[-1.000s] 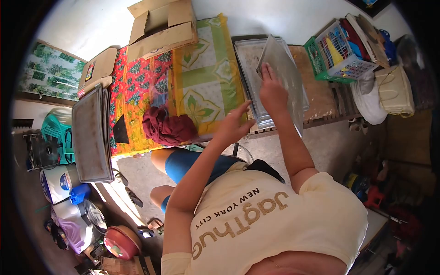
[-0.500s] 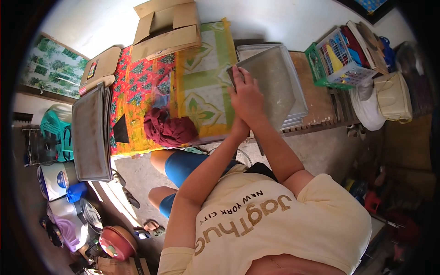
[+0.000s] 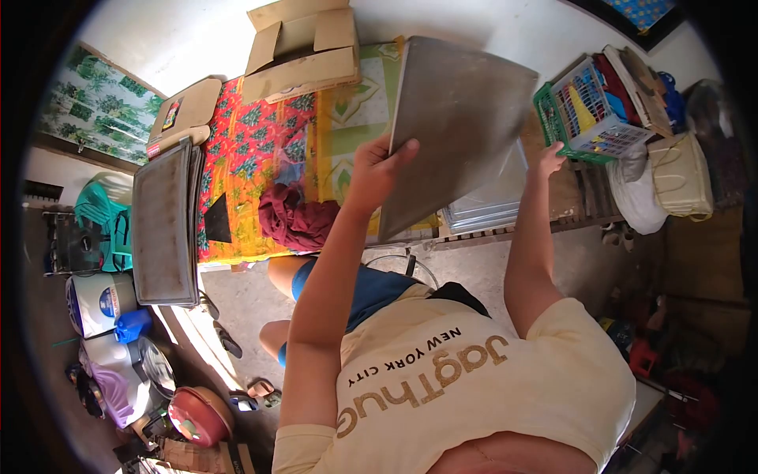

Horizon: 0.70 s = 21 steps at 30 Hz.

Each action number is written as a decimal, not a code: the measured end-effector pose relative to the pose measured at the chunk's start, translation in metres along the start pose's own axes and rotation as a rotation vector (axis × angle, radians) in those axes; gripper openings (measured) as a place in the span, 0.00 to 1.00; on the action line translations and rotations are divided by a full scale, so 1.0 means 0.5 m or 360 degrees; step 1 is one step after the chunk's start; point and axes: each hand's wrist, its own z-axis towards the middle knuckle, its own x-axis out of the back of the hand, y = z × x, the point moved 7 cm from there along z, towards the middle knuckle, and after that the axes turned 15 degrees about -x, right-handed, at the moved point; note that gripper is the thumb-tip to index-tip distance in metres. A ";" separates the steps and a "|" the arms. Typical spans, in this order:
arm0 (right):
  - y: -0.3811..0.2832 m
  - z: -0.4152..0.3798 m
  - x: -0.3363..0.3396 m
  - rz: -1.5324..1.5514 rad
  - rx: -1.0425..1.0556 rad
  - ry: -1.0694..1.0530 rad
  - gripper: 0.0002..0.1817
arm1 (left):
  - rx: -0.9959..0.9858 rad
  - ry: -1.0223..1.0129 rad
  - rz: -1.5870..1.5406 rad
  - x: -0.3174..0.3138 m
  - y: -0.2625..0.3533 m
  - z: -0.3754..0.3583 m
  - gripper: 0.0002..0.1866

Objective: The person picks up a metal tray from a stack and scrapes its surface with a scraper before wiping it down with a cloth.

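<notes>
Since earlier frame, tray (image 3: 462, 118) has lifted off tray stack (image 3: 485, 207) and tilted up; right hand (image 3: 546, 160) has left its edge and moved out beside green basket (image 3: 551, 120). Left hand (image 3: 377, 172) clamped on tray's left edge, thumb on face, other fingers behind. Right hand's fingers too small to tell whether spread or together, or whether touching basket. Tray, slightly blurred, hangs slanted over stack and patterned table cover (image 3: 343, 138). Dark red cloth (image 3: 296, 217) lies crumpled left of left forearm.

On the left hand (image 3: 374, 175), we can't see most fingers; the kinda blurry tray (image 3: 462, 130) hides them, plus some of the stack (image 3: 485, 205).
</notes>
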 end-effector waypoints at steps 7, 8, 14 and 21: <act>0.011 -0.103 -0.112 -0.0095 -0.0100 -0.1210 0.55 | 0.0062 -0.0182 0.0444 -0.023 0.077 0.032 0.11; 0.010 -0.061 -0.125 0.0031 -0.0008 -0.1143 0.56 | -0.0014 -0.0108 0.0427 -0.014 0.079 0.034 0.11; 0.075 -0.073 -0.217 0.0062 -0.0025 -0.1401 0.50 | -0.0138 -0.0004 0.0405 0.029 0.091 0.009 0.10; 0.053 -0.120 -0.224 -0.0187 -0.0064 -0.1509 0.43 | -0.0017 0.0407 0.0160 0.188 0.089 -0.015 0.08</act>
